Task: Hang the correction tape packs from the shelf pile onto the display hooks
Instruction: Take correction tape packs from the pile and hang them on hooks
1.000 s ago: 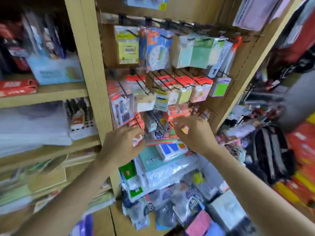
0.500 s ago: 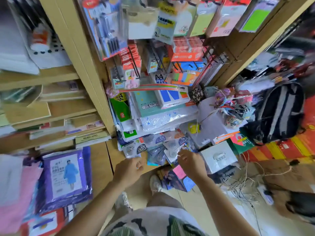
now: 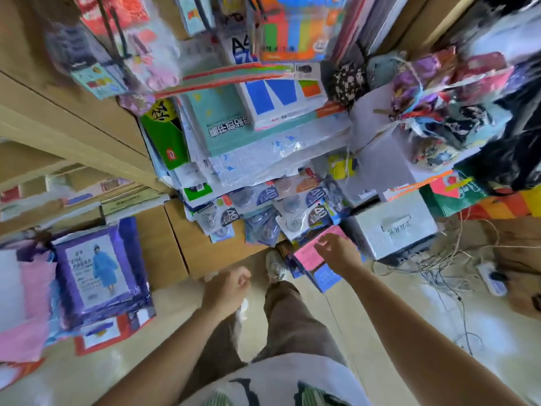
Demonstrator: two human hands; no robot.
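The fingers [image 3: 324, 241] of the right hand [image 3: 336, 254] are spread and empty, likely reaching for the next pack. The left hand [image 3: 227, 288] is curled in on nothing visible, probably waiting. At 11 o'clock from the right hand, the correction tape packs [image 3: 310, 219] lie heaped at the shelf [image 3: 205, 247] edge, clear blisters on blue cards marked 40.

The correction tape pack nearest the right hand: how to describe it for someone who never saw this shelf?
Find the grey box at the front edge of the shelf pile. Left of it, just past the right hand, lies the correction tape pack. Unlike its neighbours, it lies on top, its white card uncovered.
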